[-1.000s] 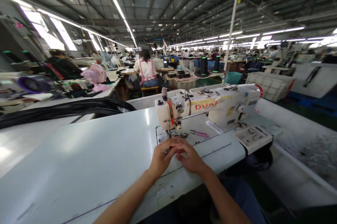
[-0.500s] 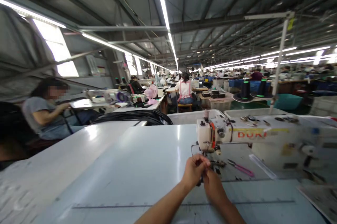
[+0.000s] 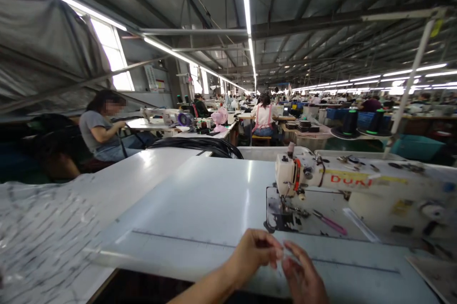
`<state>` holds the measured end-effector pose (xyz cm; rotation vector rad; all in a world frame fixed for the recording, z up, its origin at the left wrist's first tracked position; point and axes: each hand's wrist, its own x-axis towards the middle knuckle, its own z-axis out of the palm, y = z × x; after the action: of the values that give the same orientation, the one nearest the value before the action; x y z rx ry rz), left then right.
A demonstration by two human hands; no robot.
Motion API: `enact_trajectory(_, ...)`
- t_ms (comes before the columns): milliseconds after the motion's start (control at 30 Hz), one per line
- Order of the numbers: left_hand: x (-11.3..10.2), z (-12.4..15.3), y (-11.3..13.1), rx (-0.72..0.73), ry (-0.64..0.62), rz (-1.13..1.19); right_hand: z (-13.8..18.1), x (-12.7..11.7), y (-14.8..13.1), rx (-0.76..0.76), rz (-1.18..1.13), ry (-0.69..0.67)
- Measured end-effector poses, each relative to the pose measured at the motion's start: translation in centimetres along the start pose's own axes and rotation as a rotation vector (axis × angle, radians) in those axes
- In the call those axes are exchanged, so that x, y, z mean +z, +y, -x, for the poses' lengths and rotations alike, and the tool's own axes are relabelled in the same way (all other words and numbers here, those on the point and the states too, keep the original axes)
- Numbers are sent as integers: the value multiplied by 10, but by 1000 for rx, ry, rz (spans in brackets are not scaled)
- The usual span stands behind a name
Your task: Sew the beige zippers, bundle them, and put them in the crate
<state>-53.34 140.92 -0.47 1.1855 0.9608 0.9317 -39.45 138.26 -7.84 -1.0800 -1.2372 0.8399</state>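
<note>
My left hand [image 3: 252, 254] is over the front of the pale blue table top [image 3: 207, 199], its thumb and fingertips pinched together. Close against it, my right hand [image 3: 303, 275] has its thumb and index finger curled toward the same spot. A tiny whitish, see-through bit [image 3: 283, 252] shows between the fingertips of both hands, too small and blurred to name. Beyond them stands a white sewing machine [image 3: 287, 175], its needle area apart from both hands. Pink-handled snips [image 3: 330, 223] lie on the machine bed to the right.
A ruler line [image 3: 178, 238] runs across the table top. Bundled black strips [image 3: 200, 146] lie at the far edge. Black thread cones [image 3: 350, 123] stand behind the machine. A co-worker [image 3: 102, 127] sits at the left, and another person [image 3: 263, 116] sits farther ahead.
Both hands have come back from beside the needle area toward the table's front edge. Their fingertips have drawn slightly apart. The view has turned left and tilted down.
</note>
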Motion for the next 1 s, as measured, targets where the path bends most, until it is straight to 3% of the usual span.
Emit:
enact_trajectory(67,-1,1,12,-33,37,-39,-6,-16,-13,57,-75,-68)
enact_trajectory(233,-3,3,18,-102,-32,-57,-19,-33,-34,78,-127,-302)
enact_trajectory(400,1,4,16,-94,-13,-77,-25,-34,-35,-24,-73,-358)
enact_trajectory(533,3,1,20,-101,-7,-90,-35,-38,-41,-240,72,-372)
enact_trajectory(700,4,1,18,-95,-39,-108,-36,-35,-46,-396,148,-299)
enact_trajectory(800,4,0,10,-25,-58,-105,-29,-33,-43,-382,142,-240)
enact_trajectory(900,7,-3,3,86,-78,-122,-35,-42,-27,-267,117,-230)
enact_trajectory(967,12,-7,-1,125,-85,-139,-55,-59,-5,-178,179,-86)
enact_trajectory(1000,17,-10,-3,138,-81,-150,-69,-71,8,-150,254,62)
